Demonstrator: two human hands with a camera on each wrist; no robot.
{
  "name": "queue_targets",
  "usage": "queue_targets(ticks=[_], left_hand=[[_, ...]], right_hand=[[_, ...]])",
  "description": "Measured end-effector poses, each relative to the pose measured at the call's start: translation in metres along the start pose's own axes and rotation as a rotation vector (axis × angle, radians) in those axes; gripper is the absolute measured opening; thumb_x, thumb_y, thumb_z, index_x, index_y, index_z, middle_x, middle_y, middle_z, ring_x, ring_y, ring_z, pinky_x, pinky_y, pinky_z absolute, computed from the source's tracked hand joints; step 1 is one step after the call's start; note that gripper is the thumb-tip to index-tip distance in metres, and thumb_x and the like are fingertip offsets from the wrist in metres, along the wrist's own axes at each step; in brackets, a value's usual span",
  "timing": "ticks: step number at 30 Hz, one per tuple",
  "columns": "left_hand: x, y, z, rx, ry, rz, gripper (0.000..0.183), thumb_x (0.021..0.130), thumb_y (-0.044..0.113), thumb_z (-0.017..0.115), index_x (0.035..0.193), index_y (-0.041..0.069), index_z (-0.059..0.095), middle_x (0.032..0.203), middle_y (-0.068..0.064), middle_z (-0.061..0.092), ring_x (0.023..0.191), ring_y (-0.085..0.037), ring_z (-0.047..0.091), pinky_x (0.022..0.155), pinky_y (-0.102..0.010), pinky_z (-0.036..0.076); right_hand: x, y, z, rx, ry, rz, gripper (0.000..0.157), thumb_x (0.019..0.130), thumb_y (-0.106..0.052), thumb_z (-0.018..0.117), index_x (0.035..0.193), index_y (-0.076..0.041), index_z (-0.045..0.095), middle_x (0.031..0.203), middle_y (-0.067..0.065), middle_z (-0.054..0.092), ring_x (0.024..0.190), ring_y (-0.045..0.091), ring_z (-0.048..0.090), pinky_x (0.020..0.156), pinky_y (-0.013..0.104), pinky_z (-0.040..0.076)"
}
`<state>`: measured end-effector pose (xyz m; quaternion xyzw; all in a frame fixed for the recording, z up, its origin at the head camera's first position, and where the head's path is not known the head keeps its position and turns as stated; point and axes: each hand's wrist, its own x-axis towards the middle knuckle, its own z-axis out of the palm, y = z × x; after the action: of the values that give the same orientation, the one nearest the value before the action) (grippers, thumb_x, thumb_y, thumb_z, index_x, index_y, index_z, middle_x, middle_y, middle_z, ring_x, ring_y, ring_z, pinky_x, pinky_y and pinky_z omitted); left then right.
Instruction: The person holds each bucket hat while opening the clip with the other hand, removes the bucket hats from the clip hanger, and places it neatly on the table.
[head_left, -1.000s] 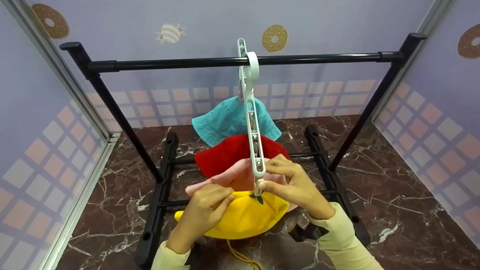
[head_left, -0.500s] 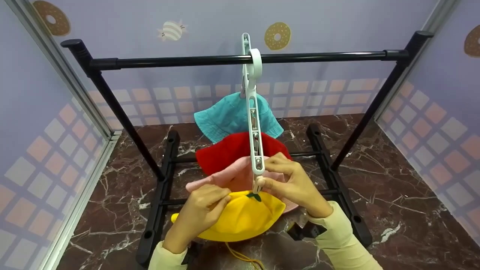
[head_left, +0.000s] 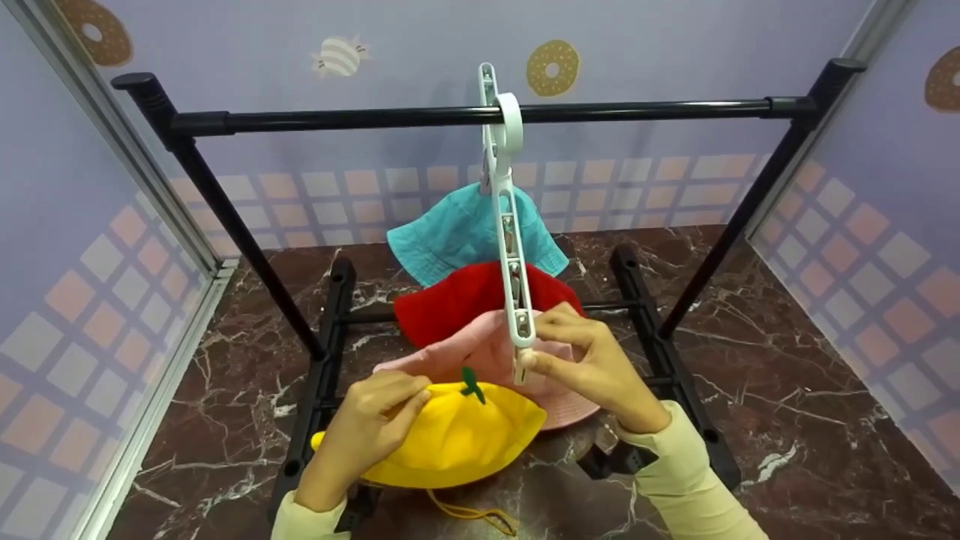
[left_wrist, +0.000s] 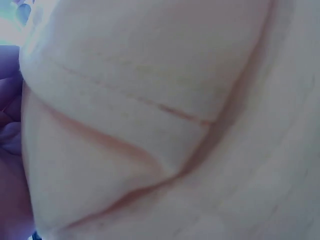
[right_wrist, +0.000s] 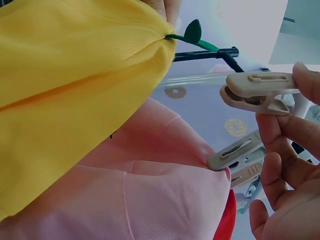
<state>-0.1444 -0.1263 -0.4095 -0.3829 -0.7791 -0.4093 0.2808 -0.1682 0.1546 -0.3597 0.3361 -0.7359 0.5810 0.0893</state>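
My left hand [head_left: 379, 424] pinches a yellow hat [head_left: 457, 442] near the top of its crown, beside a green leaf tuft [head_left: 472, 385]. Between thumb and fingers, my right hand [head_left: 592, 364] squeezes the tail of a pale clip [right_wrist: 260, 90] at the near end of the white clip hanger [head_left: 512, 247]. No cloth sits in that clip, and the hat's top stands to its left. Right behind, a pink hat [right_wrist: 165, 185] hangs from another clip [right_wrist: 235, 150]. Pale-looking cloth [left_wrist: 150, 60] fills the left wrist view, hiding most of the hand.
The hanger hooks over a black rack's top bar [head_left: 360, 118]. Farther back hang a red hat [head_left: 450, 304] and a turquoise hat [head_left: 465, 236]. Black rack feet [head_left: 304, 442] stand on the dark marbled surface [head_left: 217, 420]. A yellow cord [head_left: 469, 513] trails below the yellow hat.
My left hand has drawn the yellow hat leftward, so its leaf tuft has come away from the clip. The right hand stays on the clip.
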Motion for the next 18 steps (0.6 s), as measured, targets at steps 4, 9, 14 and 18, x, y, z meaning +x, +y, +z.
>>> queue_targets(ticks=[4,9,14,18], left_hand=[[-0.002,-0.001,-0.008,0.01,0.029,-0.012,0.023,0.077,-0.009,0.072,0.095,0.005,0.074,0.089,-0.003,0.073,0.08,-0.016,0.067,0.078,-0.018,0.053],[-0.006,-0.002,-0.02,-0.006,0.058,-0.037,0.023,0.076,-0.012,0.072,0.094,0.003,0.075,0.088,-0.006,0.074,0.077,-0.016,0.068,0.072,-0.017,0.053],[-0.009,-0.004,-0.037,0.0,0.077,-0.062,0.024,0.074,-0.014,0.071,0.092,0.0,0.075,0.083,-0.008,0.073,0.072,-0.013,0.066,0.068,-0.014,0.052],[-0.012,-0.005,-0.048,0.016,0.093,-0.089,0.024,0.072,-0.017,0.071,0.091,-0.002,0.075,0.083,-0.011,0.073,0.073,-0.013,0.067,0.071,-0.012,0.052]], right_hand=[[0.0,0.001,0.001,-0.044,-0.012,0.011,0.033,0.08,-0.002,0.074,0.113,-0.005,0.072,0.113,0.002,0.07,0.092,0.026,0.052,0.084,0.032,0.044],[-0.002,0.002,0.001,-0.078,-0.012,0.008,0.035,0.078,-0.004,0.077,0.112,-0.008,0.072,0.112,0.0,0.07,0.091,0.028,0.052,0.083,0.034,0.044],[-0.003,0.002,0.0,-0.083,-0.026,-0.006,0.035,0.077,-0.004,0.077,0.111,-0.009,0.073,0.113,-0.001,0.07,0.091,0.026,0.051,0.083,0.03,0.043],[-0.004,0.003,-0.002,-0.084,-0.041,-0.005,0.037,0.077,-0.005,0.078,0.113,-0.009,0.072,0.115,0.0,0.069,0.093,0.027,0.052,0.085,0.027,0.042]])
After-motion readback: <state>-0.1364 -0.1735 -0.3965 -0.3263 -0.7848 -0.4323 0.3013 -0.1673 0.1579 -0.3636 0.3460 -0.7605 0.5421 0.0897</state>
